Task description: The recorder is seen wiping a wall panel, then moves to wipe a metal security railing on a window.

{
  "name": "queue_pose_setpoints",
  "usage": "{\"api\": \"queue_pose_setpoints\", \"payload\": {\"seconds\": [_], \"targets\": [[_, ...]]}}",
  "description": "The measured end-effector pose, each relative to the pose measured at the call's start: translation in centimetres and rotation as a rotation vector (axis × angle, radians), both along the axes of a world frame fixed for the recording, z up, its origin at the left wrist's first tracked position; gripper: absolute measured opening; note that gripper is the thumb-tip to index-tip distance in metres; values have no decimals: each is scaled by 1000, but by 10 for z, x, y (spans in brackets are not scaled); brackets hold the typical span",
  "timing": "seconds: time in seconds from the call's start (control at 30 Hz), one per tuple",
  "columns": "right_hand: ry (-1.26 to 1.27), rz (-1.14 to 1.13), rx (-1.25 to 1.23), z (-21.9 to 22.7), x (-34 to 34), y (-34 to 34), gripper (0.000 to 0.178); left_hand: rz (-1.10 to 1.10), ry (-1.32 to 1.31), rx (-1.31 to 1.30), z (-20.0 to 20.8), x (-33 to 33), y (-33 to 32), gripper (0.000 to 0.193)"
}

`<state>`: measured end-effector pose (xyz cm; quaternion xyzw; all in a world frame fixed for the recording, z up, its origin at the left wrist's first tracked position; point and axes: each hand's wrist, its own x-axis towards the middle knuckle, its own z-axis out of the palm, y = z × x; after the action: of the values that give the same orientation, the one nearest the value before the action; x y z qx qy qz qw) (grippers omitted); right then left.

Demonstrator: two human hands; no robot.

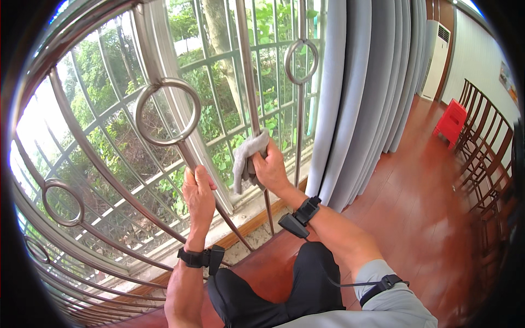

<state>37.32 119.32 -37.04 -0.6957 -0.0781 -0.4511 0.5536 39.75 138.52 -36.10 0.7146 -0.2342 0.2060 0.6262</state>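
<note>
My left hand [199,198] is closed around a shiny metal railing bar [187,155], just below the large metal ring [140,112] set in that bar. To its right, my right hand [270,168] grips a grey cloth [250,153]. The cloth is wrapped around another upright railing bar [248,82], and its loose end hangs down on the left side. My right fingers are partly hidden by the cloth. Both wrists carry black strapped devices.
Behind the railing is a window with an outer metal grille and trees beyond. Grey curtains [358,98] hang on the right. A red plastic stool [451,121] and a row of dark wooden chairs [486,128] stand farther right, near a white air conditioner [436,60].
</note>
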Motion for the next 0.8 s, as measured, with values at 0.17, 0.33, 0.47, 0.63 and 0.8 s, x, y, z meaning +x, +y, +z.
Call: {"api": "queue_pose_setpoints", "payload": {"seconds": [0.17, 0.33, 0.47, 0.63, 0.8], "targets": [[-132, -61, -71, 99, 13, -12, 18, -33, -23, 28, 0, -3, -6, 40], [-282, -208, -155, 207, 20, -11, 27, -27, -25, 3, 0, -7, -7, 37], [-354, -230, -209, 232, 26, -13, 22, -100, 13, -65, -5, -4, -7, 36], [-279, -148, -119, 167, 21, -14, 16, -105, 33, -98, -4, -3, -11, 37], [-134, -164, -58, 53, 13, -3, 20, -67, 22, -107, -10, 2, -8, 41]]}}
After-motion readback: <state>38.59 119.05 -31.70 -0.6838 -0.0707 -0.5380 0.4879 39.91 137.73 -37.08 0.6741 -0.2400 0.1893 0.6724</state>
